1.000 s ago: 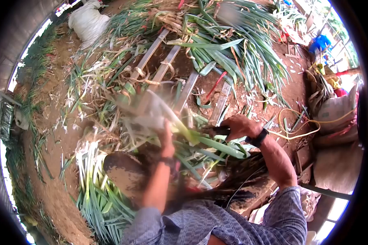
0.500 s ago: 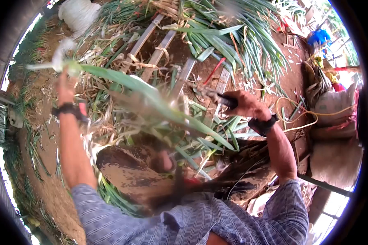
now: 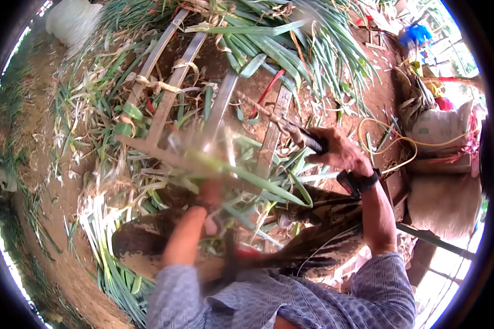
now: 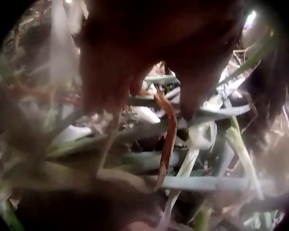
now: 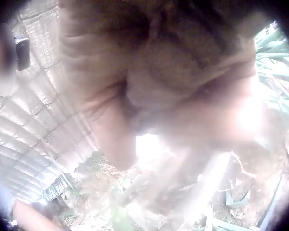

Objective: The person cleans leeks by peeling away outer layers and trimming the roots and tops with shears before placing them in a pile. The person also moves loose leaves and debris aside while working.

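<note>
In the head view my left hand [image 3: 208, 192] is blurred over the middle of the work area. Right at its fingertips a blurred green onion [image 3: 247, 178] slants down to the right. The left wrist view shows the fingers [image 4: 103, 72] dark, pointing down over strewn leaves, with a brown withered leaf [image 4: 168, 139] below them. Whether they hold the green onion I cannot tell. On the right, my right hand [image 3: 340, 149] grips the black handle of a tool. Its thin brownish shaft [image 3: 280, 123] points up and left. In the right wrist view, the hand [image 5: 168, 91] hides the handle.
Wooden slats [image 3: 170, 93] lead away from me. A heap of green onions [image 3: 313, 49] lies at the far side, and a white-ended bundle [image 3: 107, 236] beside my left knee. Stuffed sacks [image 3: 439, 137] and a yellow cord [image 3: 406, 141] are on the right. Trimmed leaves litter the soil.
My left hand has swung back from the far left, where it held a long green onion, to the middle. The right hand's tool now shows more of its length and points up-left.
</note>
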`<act>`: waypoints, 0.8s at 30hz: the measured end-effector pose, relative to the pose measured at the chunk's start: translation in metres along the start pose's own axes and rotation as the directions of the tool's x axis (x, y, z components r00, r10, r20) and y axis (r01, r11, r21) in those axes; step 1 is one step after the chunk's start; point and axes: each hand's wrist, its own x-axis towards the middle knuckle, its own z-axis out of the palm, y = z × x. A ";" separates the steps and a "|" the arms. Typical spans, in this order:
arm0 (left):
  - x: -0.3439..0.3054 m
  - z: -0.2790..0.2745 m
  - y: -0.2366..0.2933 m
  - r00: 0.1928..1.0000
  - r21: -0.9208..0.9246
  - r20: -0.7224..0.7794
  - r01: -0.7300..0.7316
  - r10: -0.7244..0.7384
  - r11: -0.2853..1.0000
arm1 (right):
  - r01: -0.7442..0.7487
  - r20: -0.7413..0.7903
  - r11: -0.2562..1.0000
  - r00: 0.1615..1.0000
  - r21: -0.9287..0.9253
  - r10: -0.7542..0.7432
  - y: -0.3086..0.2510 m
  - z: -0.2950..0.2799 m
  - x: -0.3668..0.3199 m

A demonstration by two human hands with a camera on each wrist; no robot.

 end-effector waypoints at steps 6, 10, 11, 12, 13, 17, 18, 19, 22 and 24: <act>0.094 0.061 -0.034 0.902 0.007 -0.322 -0.303 0.289 0.953 | 0.014 -0.070 0.999 0.997 -0.052 -0.018 0.026 -0.003 -0.006; 0.146 0.007 -0.006 0.984 -0.294 -0.133 -0.153 0.118 0.944 | -0.126 -0.022 0.991 0.992 -0.046 0.125 0.038 -0.005 0.001; 0.150 0.010 -0.002 0.992 -0.202 -0.097 -0.103 0.085 0.974 | -0.182 0.015 0.982 0.983 -0.049 0.183 0.038 -0.008 0.006; 0.150 0.012 -0.002 0.995 -0.161 -0.051 -0.095 0.088 0.982 | -0.193 0.005 0.980 0.981 -0.045 0.194 0.035 -0.009 0.010; 0.149 0.016 -0.003 0.996 -0.119 -0.005 -0.089 0.089 0.989 | -0.204 -0.004 0.978 0.979 -0.041 0.204 0.033 -0.008 0.014; 0.125 0.062 -0.007 0.971 0.126 0.237 -0.052 0.020 0.991 | -0.070 -0.047 0.995 0.997 -0.076 0.066 0.034 0.002 0.028; 0.117 0.073 -0.018 0.967 -0.048 0.254 -0.016 0.028 0.999 | -0.040 -0.046 0.996 0.998 -0.081 0.036 0.032 0.003 0.033; 0.103 0.085 -0.031 0.965 -0.218 0.261 0.025 0.034 0.976 | -0.005 -0.047 0.996 0.999 -0.084 0.001 0.029 0.006 0.037; 0.034 0.097 -0.073 0.859 0.189 0.330 -0.466 0.391 0.865 | -0.028 -0.016 0.997 0.999 -0.067 0.027 0.026 0.004 0.049; 0.011 0.099 -0.079 0.871 0.118 0.393 -0.367 0.296 0.923 | -0.066 0.008 0.997 0.998 -0.036 0.067 0.021 0.004 0.051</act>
